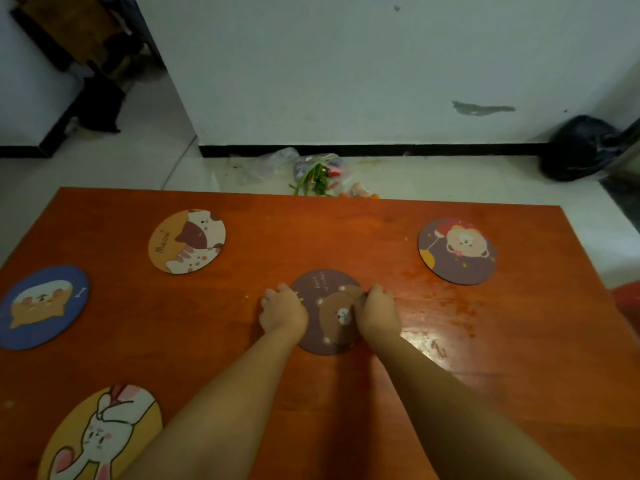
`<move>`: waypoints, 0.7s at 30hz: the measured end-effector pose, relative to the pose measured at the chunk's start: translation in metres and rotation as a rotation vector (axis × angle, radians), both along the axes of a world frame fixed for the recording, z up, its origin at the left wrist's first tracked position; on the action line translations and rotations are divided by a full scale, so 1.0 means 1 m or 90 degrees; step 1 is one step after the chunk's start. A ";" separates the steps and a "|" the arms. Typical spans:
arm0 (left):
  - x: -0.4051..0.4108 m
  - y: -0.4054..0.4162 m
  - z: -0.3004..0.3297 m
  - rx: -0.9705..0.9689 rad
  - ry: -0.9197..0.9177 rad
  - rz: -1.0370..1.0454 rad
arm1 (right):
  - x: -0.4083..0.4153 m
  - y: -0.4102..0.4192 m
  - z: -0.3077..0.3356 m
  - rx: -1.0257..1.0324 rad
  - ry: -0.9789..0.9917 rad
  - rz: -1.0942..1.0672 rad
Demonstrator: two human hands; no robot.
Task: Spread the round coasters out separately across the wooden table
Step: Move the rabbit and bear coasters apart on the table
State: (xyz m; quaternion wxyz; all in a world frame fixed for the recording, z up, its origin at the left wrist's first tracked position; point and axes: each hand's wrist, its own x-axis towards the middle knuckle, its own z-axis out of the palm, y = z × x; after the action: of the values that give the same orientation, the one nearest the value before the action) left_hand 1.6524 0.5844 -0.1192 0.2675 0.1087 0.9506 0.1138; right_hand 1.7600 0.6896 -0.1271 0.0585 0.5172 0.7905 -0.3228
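Both hands, left (283,311) and right (377,313), are pressing curled grips on the bear coaster's (329,311) edges at mid-surface (277,237) | step: seemingly placing the last coaster | next: releasing, keeping it apart from four others.

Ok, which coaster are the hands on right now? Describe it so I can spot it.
On the orange wooden table, look near the middle, between the left hand and right hand. There lies the coaster: dark purple with a brown bear's face, the only one the hands are touching; the other purple one sits far right, untouched.
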 end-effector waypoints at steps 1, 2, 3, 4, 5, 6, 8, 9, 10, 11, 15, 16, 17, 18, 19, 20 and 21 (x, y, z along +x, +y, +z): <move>-0.001 0.001 0.000 0.005 -0.003 0.014 | -0.001 0.001 0.000 0.001 -0.002 -0.005; -0.002 0.002 0.000 0.013 -0.006 0.029 | -0.002 0.002 0.000 0.004 -0.004 -0.006; -0.003 0.001 -0.001 0.024 -0.007 0.041 | -0.003 0.002 0.000 0.013 -0.006 -0.004; -0.004 0.000 -0.001 0.035 -0.005 0.047 | -0.003 0.002 0.000 0.027 -0.009 0.002; -0.005 -0.001 -0.001 0.047 0.001 0.048 | -0.003 0.002 0.001 0.042 -0.011 0.009; -0.006 -0.003 -0.001 0.059 0.006 0.048 | -0.002 0.000 0.001 0.054 -0.014 0.017; -0.005 -0.008 0.000 0.091 0.019 0.044 | 0.001 -0.005 0.004 0.061 -0.010 0.028; -0.004 -0.011 0.001 0.114 0.024 0.041 | 0.003 -0.007 0.006 0.061 -0.002 0.029; -0.002 -0.012 0.003 0.142 0.024 0.037 | 0.007 -0.009 0.009 0.063 0.010 0.031; 0.000 -0.014 0.007 0.170 0.019 0.032 | 0.012 -0.009 0.013 0.070 0.022 0.032; 0.015 -0.016 0.030 0.274 -0.004 0.014 | 0.043 -0.010 0.039 0.098 0.081 0.020; 0.022 -0.015 0.036 0.294 -0.007 0.001 | 0.053 -0.010 0.046 0.098 0.101 0.012; 0.031 -0.014 0.041 0.312 -0.012 -0.011 | 0.063 -0.010 0.052 0.100 0.116 0.003; 0.040 -0.013 0.046 0.327 -0.018 -0.022 | 0.074 -0.010 0.057 0.103 0.123 -0.005; 0.051 -0.012 0.051 0.342 -0.025 -0.030 | 0.085 -0.010 0.062 0.106 0.127 -0.013; 0.062 -0.010 0.055 0.354 -0.035 -0.036 | 0.096 -0.009 0.065 0.110 0.129 -0.020; 0.073 -0.008 0.058 0.361 -0.048 -0.042 | 0.109 -0.007 0.068 0.114 0.129 -0.026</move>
State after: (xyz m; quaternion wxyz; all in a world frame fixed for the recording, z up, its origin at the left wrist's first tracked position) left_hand 1.7252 0.5761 -0.0613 0.2648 0.2056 0.8661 0.3706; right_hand 1.8687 0.6821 -0.0590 -0.0750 0.5012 0.8072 -0.3025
